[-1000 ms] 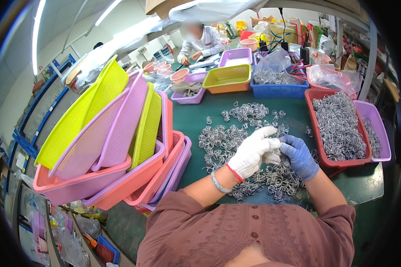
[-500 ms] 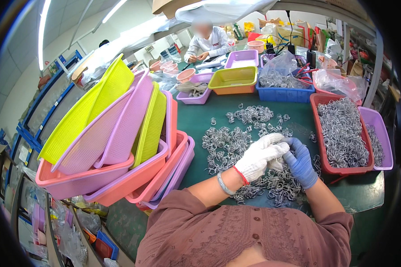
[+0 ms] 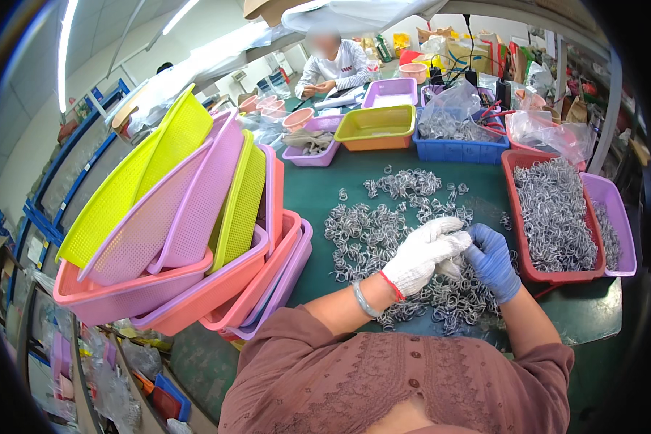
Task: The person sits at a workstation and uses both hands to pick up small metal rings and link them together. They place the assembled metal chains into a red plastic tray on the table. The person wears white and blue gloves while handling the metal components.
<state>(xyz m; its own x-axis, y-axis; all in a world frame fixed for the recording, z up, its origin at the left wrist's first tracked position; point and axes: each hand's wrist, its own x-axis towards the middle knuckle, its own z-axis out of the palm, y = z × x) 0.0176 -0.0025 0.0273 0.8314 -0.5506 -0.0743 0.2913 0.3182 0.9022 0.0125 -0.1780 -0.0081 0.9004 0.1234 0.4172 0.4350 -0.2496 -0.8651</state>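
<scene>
My left hand, in a white knit glove, is closed with its fingertips drawn together. Facing it, my right hand wears a blue glove, and its fingers are curled in so that both sets of fingertips meet. Whatever lies between them is hidden by the gloves. Under and around the hands spreads a loose pile of small silver metal rings, which look like curled wire pieces. More of these fill a red plastic bin to the right of my right hand.
Stacked purple, pink and lime baskets lean at the left. Along the back stand an olive-and-orange tray, a blue bin and a purple basket. A purple bin adjoins the red one. A person sits across the green table.
My right hand's fingers have curled in more, and that hand has shifted slightly right. The left hand stays nearly in place. The whole view has shifted a little.
</scene>
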